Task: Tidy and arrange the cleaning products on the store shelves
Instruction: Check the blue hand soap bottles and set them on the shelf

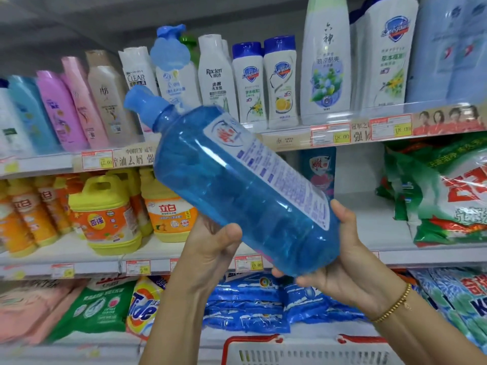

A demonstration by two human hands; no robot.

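A white basket [303,351] with a red rim sits below the price tags [97,159].

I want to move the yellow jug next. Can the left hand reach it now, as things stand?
Probably not yet. The left hand is busy: with the right hand it holds the blue bottle. The yellow jug stands at the shelf front with nothing before it, so a freed hand could likely take it.

The top shelf [290,142] carries upright shampoo bottles [253,83]. The middle shelf [87,259] holds yellow detergent jugs [105,214] at left and green powder bags [442,196] at right. The bottom shelf [237,338] bears flat blue bags [247,304].
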